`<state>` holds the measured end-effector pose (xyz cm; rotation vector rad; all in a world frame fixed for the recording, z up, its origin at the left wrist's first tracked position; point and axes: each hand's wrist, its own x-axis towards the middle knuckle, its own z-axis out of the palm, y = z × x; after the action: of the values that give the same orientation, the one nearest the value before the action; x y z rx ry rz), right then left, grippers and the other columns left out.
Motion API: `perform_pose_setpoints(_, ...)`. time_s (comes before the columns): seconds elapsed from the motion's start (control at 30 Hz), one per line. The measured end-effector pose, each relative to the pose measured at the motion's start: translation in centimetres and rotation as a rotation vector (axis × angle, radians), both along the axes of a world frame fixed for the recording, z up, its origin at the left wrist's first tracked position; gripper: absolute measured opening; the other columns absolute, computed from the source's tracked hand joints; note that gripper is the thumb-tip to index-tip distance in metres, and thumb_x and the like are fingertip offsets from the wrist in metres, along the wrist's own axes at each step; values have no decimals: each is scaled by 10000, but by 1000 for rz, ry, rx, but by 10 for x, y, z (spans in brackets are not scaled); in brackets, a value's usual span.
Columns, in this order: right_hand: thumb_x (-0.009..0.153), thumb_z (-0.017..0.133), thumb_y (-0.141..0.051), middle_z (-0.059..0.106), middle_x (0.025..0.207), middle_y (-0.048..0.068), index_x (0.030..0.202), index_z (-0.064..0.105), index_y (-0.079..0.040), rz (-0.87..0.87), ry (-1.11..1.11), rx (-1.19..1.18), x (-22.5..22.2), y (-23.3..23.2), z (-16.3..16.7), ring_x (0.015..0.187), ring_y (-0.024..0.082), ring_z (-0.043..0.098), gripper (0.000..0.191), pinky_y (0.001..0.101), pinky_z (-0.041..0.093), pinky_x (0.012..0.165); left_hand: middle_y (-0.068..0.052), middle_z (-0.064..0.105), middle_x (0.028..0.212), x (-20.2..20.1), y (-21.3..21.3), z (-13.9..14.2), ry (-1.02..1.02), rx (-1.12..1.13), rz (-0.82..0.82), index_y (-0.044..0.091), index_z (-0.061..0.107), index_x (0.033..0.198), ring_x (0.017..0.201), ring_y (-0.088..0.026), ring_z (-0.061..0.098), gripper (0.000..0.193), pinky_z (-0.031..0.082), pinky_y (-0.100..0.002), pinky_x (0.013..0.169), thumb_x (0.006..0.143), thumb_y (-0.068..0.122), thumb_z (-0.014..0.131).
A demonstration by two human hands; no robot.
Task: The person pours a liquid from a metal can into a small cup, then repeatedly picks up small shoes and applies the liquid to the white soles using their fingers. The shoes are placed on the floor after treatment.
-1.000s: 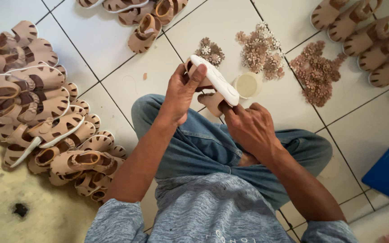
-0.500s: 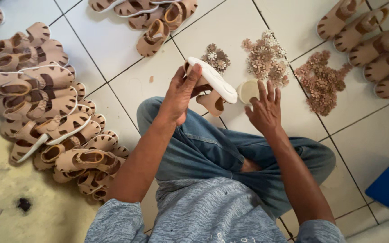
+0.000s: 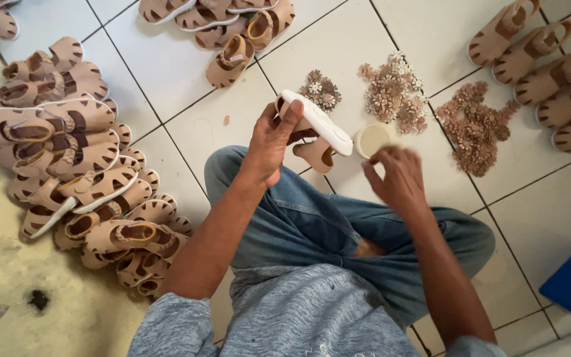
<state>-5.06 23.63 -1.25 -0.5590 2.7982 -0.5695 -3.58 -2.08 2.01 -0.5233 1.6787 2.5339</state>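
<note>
Left hand (image 3: 273, 142) fingers clamp a tan sandal (image 3: 315, 132) sole-up (upper mostly hidden) above the tiled floor (image 3: 166, 86); right hand (image 3: 398, 178) fingers loosely curled, empty, beside a round cream container (image 3: 373, 139).

- A small shoemaking workshop, set on a white tiled floor (image 3: 338, 59).
- Left of the seated person's knee: piled tan sandals (image 3: 67, 158).
- Beyond it: heaps of flower trims (image 3: 391, 92).

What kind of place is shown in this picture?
Probably a small shoe-making workshop, worked on the floor. A heap of tan sandals lies on the white tiles, piles of flower ornaments lie nearby, and the left hand holds one sandal.
</note>
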Motion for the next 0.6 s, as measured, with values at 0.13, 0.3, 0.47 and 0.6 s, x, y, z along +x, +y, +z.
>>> perform_pose_setpoints(0.13, 961, 640, -108, 680, 788, 89, 1253, 735, -56, 107, 104, -396, 44, -8, 50, 699, 231, 652, 312, 380, 540, 739, -133, 672, 1111, -1, 6, -1, -11, 42, 23, -10, 575, 1234, 997, -260, 735, 680, 630, -392, 891, 876, 546, 734)
perform_pose_setpoints(0.3, 884, 669, -56, 700, 772, 54, 1198, 735, -50, 303, 390, -194, 35, -23, 63, 640, 231, 672, 321, 372, 544, 672, -106, 660, 1126, 0, 18, 2, 49, 2, 39, -4, 585, 1231, 1065, -183, 670, 624, 597, -342, 928, 906, 500, 756)
perform_pose_setpoints(0.47, 883, 653, -33, 753, 897, 72, 1063, 706, -65, 337, 409, -84, 29, -28, 61, 595, 186, 679, 190, 367, 549, 689, -96, 664, 1094, 4, 20, 5, 43, -22, 22, -1, 599, 1202, 1027, -159, 668, 604, 600, -326, 901, 892, 491, 763)
perform_pose_setpoints(0.6, 867, 654, -52, 724, 791, 86, 1080, 725, -83, 346, 426, -53, 33, -27, 63, 568, 203, 690, 227, 373, 538, 640, -89, 668, 1090, 5, 20, 2, 34, -49, 8, 6, 605, 1203, 1034, -151, 667, 606, 595, -315, 919, 887, 499, 760)
